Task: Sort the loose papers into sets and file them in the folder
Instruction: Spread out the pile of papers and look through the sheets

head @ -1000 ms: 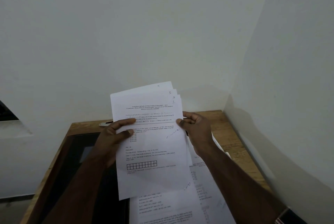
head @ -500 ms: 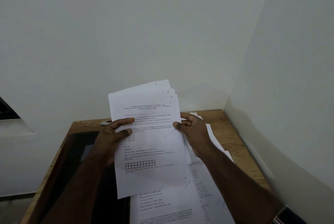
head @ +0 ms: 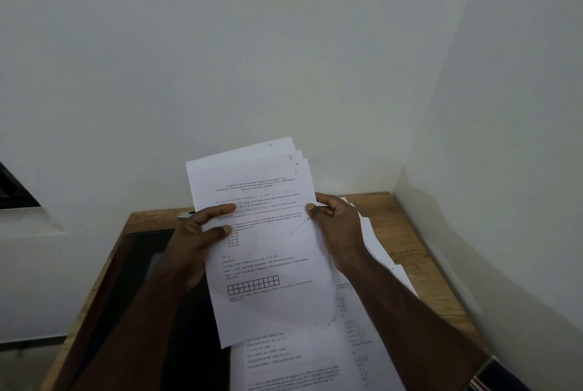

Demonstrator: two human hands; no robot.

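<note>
The left hand (head: 197,237) is gripping the left edge of a fanned set of papers (head: 265,251), its thumb and one fingertip pressing on the front sheet while the other fingers are hiding behind the pages. The right hand (head: 339,226) is pinching the right edge of the same set, thumb on the front, curled fingers wrapping the back; what those fingers are touching behind the sheets is not showing. The set is being held up off the desk (head: 407,232), tilted toward the camera. Four staggered top corners are peeking out, carrying handwritten marks that are reading roughly as 4, 3, a blurred one, and 1. The printed text on the front sheet is mostly too small to make out, though a heading, lines of working and a row of small boxes are showing.

Below the hands, more loose sheets (head: 315,359) are lying on the desk, running out of the bottom of the frame and partly covered by the right forearm. A dark flat object (head: 148,264) is lying to the left under the left forearm; whether it is the folder cannot be told. A small pale item (head: 186,214) is poking out behind the left hand, mostly hidden. White walls are meeting at the desk's far right corner.
</note>
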